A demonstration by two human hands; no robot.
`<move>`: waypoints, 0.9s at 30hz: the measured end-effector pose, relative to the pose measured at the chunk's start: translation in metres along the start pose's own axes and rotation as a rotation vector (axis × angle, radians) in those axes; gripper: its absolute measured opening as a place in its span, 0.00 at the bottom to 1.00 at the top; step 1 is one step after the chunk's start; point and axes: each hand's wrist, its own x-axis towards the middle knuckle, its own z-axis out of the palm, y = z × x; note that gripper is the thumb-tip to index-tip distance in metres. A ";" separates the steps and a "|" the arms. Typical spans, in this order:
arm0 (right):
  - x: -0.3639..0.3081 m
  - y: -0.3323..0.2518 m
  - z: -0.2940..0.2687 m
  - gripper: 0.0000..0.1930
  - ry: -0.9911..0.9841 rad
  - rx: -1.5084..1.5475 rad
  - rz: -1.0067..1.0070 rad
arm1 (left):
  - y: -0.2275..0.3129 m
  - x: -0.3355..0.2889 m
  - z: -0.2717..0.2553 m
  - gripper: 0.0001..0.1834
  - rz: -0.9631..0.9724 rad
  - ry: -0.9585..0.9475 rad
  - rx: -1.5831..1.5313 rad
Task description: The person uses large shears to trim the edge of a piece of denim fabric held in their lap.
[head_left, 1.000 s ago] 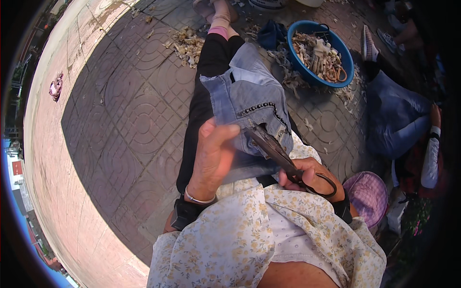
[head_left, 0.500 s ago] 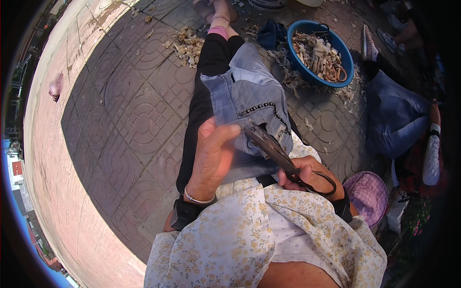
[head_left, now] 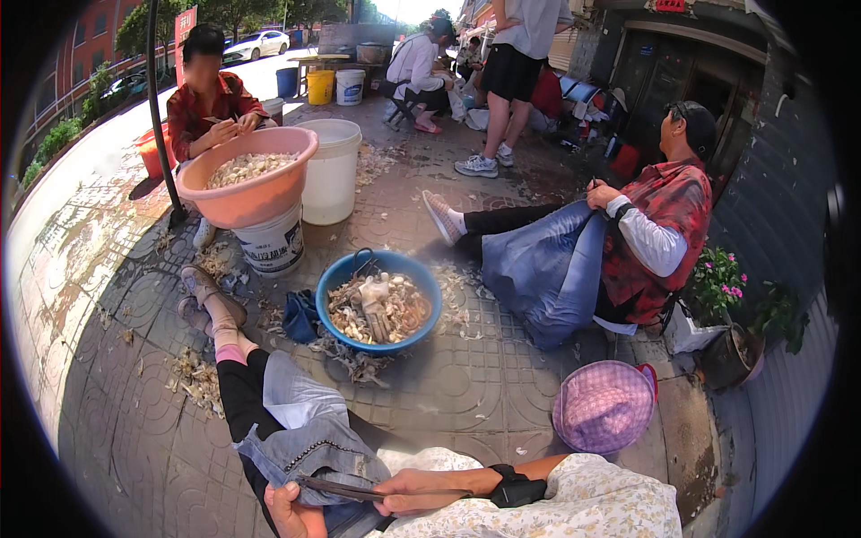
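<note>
In my right hand is a pair of dark scissors, their handle end in my fingers and the closed-looking blades pointing left. My left hand is curled at the blade tip, thumb up against it. Whatever its fingers pinch is hidden. Beneath both hands, a denim cloth with a dark beaded trim covers my lap and legs. Past my knees stands a blue basin filled with pale peelings and pieces, a light glove lying on top.
Right of me, a pink checked hat rests on the paving near a seated person with denim over the legs. A pink basin sits on a bucket before another person. Beside it is a white bucket. Peelings litter the ground.
My view has swung up and to the right, bringing in other people, buckets and the street. The scissors remain in my right hand, and my left hand is now at their tip.
</note>
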 end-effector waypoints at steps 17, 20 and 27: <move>0.002 -0.018 0.016 0.25 0.231 -0.425 -0.069 | -0.005 -0.024 -0.021 0.18 0.363 -0.324 1.095; 0.005 -0.012 0.009 0.26 0.203 -0.405 -0.095 | -0.005 -0.026 -0.014 0.18 0.396 -0.321 1.057; -0.001 -0.009 0.005 0.24 0.188 -0.201 0.037 | 0.004 -0.025 -0.026 0.17 0.450 -0.310 0.984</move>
